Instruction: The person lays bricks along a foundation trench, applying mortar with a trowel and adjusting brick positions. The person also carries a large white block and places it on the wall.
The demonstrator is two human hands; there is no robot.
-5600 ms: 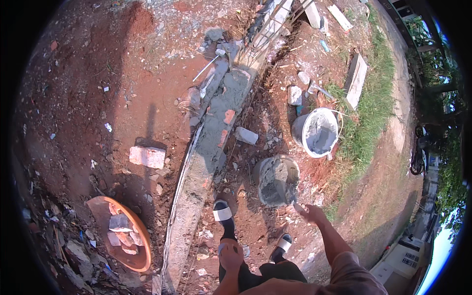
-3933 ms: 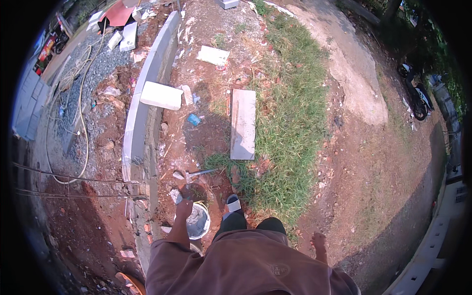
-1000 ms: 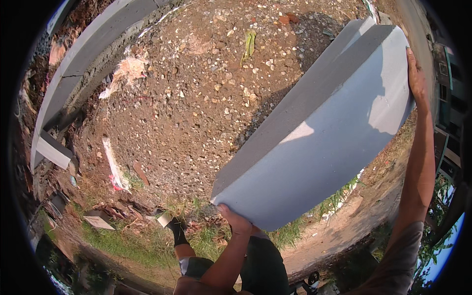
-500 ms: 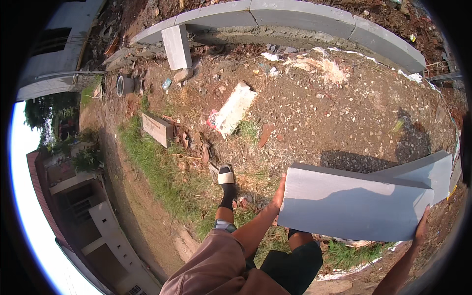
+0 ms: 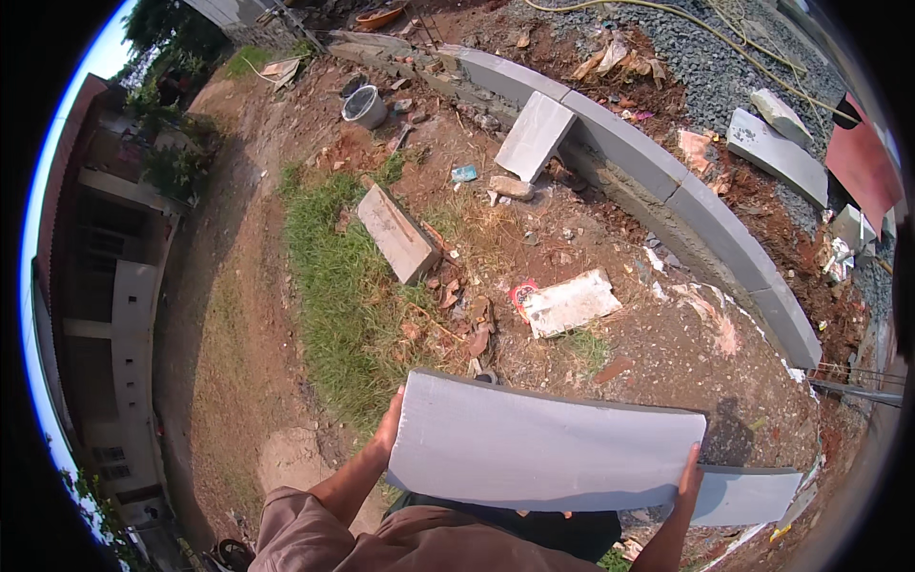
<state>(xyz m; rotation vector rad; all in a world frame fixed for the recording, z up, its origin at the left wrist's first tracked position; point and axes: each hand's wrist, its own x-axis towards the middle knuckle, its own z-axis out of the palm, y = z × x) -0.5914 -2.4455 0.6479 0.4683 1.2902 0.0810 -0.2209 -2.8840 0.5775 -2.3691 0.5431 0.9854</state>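
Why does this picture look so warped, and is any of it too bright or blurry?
In the head view, the fisheye lens blackens the corners and bends straight edges near the rim; there too, the sky glares at the upper left; the gray block between the left hand and right hand looks fairly sharp.

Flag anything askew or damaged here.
A grey block juts crosswise from the low wall, out of line with its end-to-end course. A stained slab lies loose nearby. No damage shows on the held block.
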